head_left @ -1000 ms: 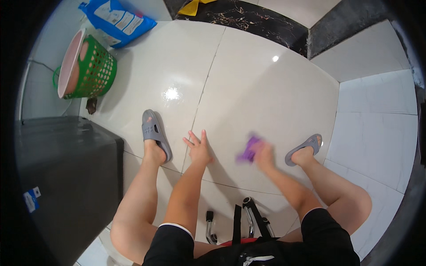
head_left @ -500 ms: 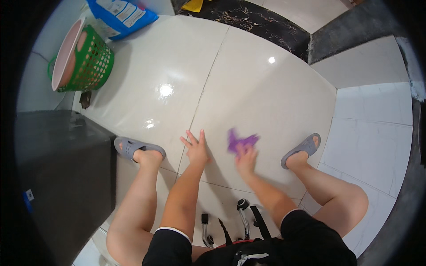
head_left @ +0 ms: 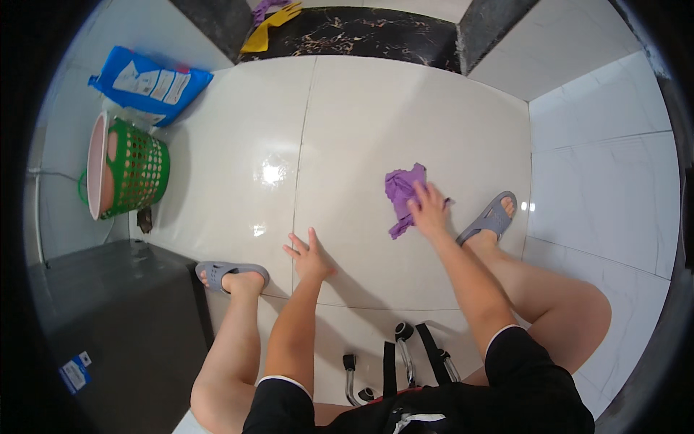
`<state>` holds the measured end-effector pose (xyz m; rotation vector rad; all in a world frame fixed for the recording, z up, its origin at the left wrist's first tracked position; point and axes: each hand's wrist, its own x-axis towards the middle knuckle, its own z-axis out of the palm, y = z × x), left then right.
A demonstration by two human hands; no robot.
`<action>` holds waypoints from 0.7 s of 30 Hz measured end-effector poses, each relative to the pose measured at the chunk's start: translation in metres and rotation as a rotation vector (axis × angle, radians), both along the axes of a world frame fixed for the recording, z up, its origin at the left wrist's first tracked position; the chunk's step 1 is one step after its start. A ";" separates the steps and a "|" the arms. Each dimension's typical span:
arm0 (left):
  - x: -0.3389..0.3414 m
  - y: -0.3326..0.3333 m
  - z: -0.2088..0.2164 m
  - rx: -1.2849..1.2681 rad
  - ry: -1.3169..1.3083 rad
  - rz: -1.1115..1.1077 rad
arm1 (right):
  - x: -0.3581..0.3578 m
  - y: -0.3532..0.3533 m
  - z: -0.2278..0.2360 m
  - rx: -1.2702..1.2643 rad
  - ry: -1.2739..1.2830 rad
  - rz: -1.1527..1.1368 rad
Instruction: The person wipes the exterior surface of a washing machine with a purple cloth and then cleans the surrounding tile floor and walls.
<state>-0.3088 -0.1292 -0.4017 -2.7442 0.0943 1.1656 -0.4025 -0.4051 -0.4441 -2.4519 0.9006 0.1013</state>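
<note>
A crumpled purple cloth [head_left: 405, 189] lies on the pale tiled floor [head_left: 347, 145], right of the middle. My right hand [head_left: 429, 210] grips its right side, with the fingers bent over the fabric and pressing it to the tiles. Nothing is in my left hand [head_left: 311, 257], whose fingers are spread over the floor beside the long tile joint. Its shadow falls to the right; whether the hand touches the tiles I cannot tell.
At the left stand a green perforated basket [head_left: 141, 170] holding pink basins, a blue bag [head_left: 155, 85] and a dark grey box-shaped thing [head_left: 123, 311]. A yellow glove [head_left: 271, 29] lies on the black marble sill [head_left: 354, 32]. Wheeled chair legs [head_left: 405, 347] are below me, between my grey slippers.
My right hand has slid the purple cloth forward and to the right, where it now lies more spread out. My left hand stays near the tile joint. The view has shifted.
</note>
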 end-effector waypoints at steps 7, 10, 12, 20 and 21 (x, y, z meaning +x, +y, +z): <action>-0.003 -0.011 0.002 0.042 0.031 -0.009 | -0.051 0.107 -0.021 -0.093 -0.067 0.622; -0.003 -0.014 0.004 0.035 0.032 0.011 | -0.053 0.077 -0.037 -0.104 -0.120 0.295; -0.004 0.000 0.000 -0.049 -0.033 0.016 | -0.036 0.030 -0.041 -0.178 -0.214 -0.163; 0.001 0.016 0.005 -0.020 -0.028 0.016 | 0.057 -0.116 -0.027 -0.058 0.126 -0.798; 0.003 0.013 0.007 -0.029 -0.010 0.003 | 0.073 -0.101 -0.015 -0.008 0.178 -0.724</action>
